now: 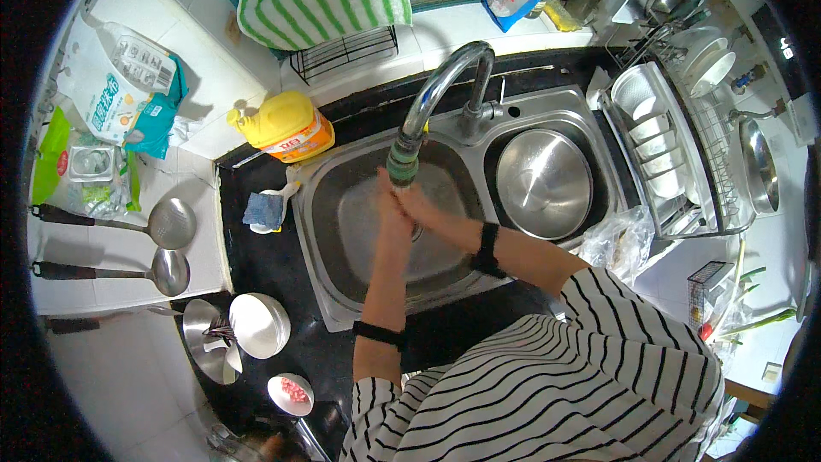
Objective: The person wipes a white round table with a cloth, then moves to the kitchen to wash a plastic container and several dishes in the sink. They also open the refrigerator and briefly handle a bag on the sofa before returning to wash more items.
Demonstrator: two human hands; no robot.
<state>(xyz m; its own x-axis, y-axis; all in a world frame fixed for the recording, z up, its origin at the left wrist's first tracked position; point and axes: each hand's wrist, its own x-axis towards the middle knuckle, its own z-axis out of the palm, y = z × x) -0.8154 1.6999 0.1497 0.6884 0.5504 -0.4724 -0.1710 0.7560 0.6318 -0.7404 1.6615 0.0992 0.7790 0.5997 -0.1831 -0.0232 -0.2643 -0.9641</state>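
My left hand [392,204] and my right hand [419,205] meet palm to palm under the tap [419,115], over the left basin [342,222] of the steel sink. The left fingers look stretched out toward the green-banded spout tip. The right fingers are mostly hidden behind the spout and the other hand. No object shows in either hand. Whether water runs is hard to make out. A black band sits on each forearm.
A steel bowl [545,184] fills the right basin. Left of the sink are a yellow jug [286,124], a blue sponge [262,209], white bowls [259,325] and a small bowl with pink food [291,394]. A dish rack [676,162] stands at the right, beside a plastic bag [617,242].
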